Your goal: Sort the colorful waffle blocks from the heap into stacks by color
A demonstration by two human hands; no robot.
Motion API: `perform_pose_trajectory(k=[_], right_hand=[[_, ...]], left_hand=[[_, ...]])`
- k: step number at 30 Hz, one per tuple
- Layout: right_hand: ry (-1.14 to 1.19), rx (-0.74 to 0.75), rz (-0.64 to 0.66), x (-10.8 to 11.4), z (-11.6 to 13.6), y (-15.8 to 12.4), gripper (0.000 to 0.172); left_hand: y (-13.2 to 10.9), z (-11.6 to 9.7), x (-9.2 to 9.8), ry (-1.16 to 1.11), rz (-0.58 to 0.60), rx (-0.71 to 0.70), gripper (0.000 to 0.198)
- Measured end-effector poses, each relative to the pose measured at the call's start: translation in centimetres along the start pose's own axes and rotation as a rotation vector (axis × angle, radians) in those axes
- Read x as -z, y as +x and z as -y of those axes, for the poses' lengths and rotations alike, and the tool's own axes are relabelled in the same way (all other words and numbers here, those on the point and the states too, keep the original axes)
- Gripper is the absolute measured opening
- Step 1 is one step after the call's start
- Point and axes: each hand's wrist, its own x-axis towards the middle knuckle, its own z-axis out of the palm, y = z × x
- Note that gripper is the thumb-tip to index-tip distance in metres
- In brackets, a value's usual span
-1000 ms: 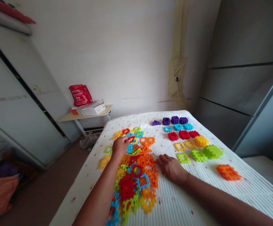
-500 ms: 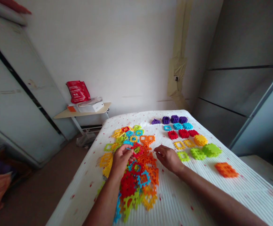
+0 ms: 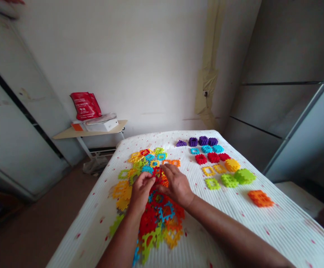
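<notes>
Lying before a wall (image 3: 151, 67) and side table (image 3: 63, 133), the ribbed white cover (image 3: 100, 219) bears toothed pieces (image 3: 148, 219); left hand (image 3: 141, 190) pinches a red piece (image 3: 157, 178), right hand (image 3: 178, 188) grip cannot be determined.

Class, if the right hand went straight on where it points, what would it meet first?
The right hand would probably meet the red piece near its fingertips, though depth is unclear.

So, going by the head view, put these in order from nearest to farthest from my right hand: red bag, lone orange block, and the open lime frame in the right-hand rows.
1. Open lime frame: just right of your right hand, at its row's left end.
2. Orange block: farther out to the right.
3. Red bag: farthest, at the back left.
</notes>
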Motion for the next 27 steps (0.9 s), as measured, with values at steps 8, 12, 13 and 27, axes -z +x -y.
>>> perform_pose_trajectory(k=[8,12,13,27], right_hand=[[-0.031,-0.029,0.048,-0.7,0.4,0.5,0.053],[-0.011,-0.036,0.057,-0.4,0.2,0.5,0.050],[-0.011,-0.028,0.065,0.0,-0.2,0.7,0.050],[-0.586,-0.172,0.578,10.8,-16.0,5.3,0.049]], left_hand=[[0.1,0.2,0.2,0.050,0.029,-0.032,0.020],[-0.1,-0.1,0.0,0.065,0.062,-0.038,0.021],[-0.1,-0.2,0.0,0.056,0.067,-0.027,0.022],[0.0,-0.6,0.3,0.036,0.022,0.021,0.041]])
